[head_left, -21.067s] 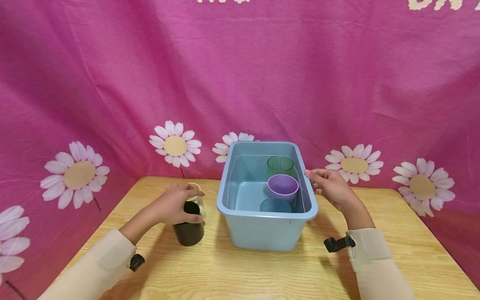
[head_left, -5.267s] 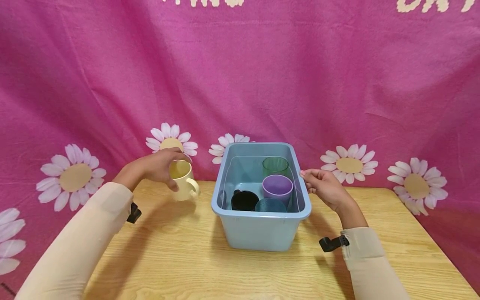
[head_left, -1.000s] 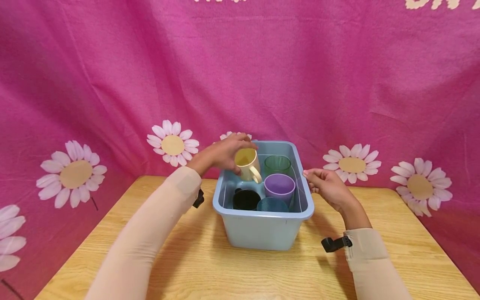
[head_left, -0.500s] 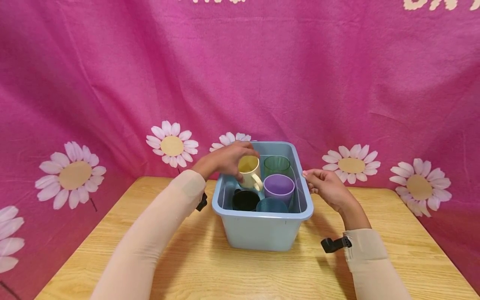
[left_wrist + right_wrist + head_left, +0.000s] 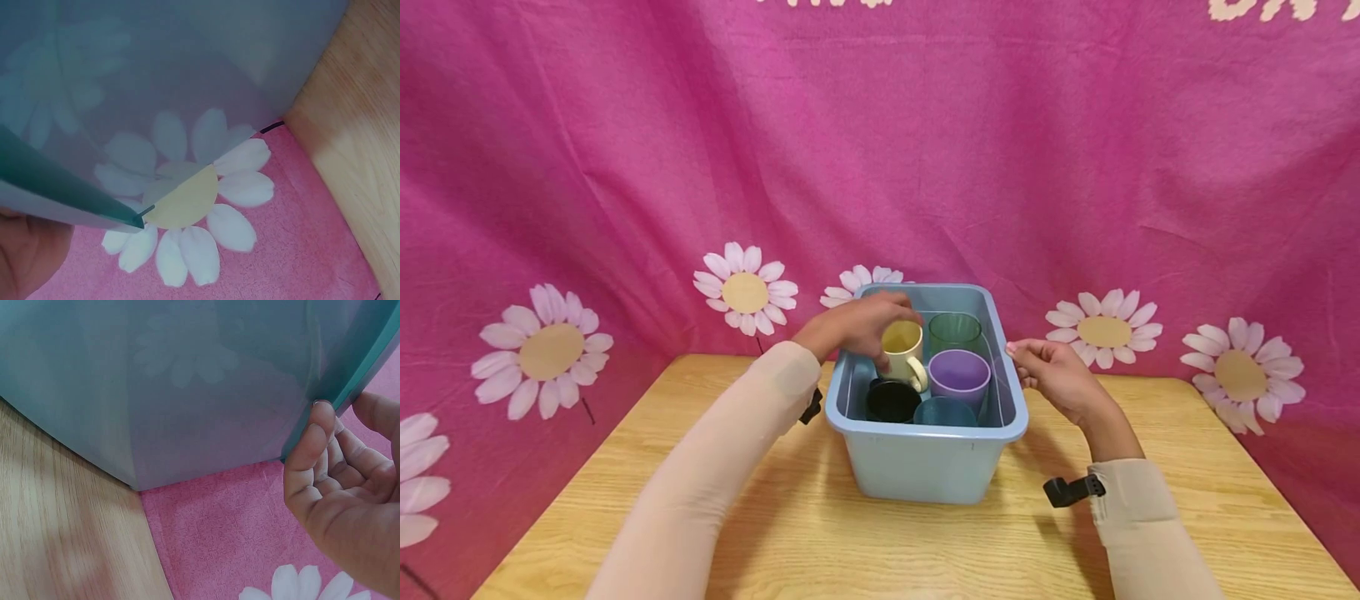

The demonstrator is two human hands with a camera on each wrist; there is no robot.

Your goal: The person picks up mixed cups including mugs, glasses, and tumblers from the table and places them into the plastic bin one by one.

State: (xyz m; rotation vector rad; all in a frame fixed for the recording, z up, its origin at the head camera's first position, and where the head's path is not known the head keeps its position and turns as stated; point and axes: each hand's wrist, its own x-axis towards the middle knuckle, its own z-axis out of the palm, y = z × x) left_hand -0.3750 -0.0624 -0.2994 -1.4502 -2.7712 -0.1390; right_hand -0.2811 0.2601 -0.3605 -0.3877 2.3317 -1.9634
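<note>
My left hand [image 5: 865, 323] reaches over the left rim of a blue plastic tub [image 5: 925, 458] and grips a pale yellow mug [image 5: 902, 360] from above, fingers and thumb at its rim. The mug sits low inside the tub, upright, handle toward the front right. Just in front of it is a black mug [image 5: 892, 402]. To its right are a purple cup [image 5: 959, 373] and a green glass [image 5: 955, 330], with a teal glass [image 5: 946, 412] at the front. My right hand [image 5: 1051, 373] pinches the tub's right rim, as the right wrist view also shows, fingers [image 5: 306, 447] under the lip.
The tub stands on a light wooden table [image 5: 880, 550]. Close behind hangs a pink cloth [image 5: 925, 150] printed with white daisies, which also runs along both sides. In the left wrist view the tub wall [image 5: 187, 69] fills much of the picture.
The black mug went from the table into the tub earlier. Since then my left hand has carried the yellow mug over from the left and lowered it inside. The right hand keeps its place.
</note>
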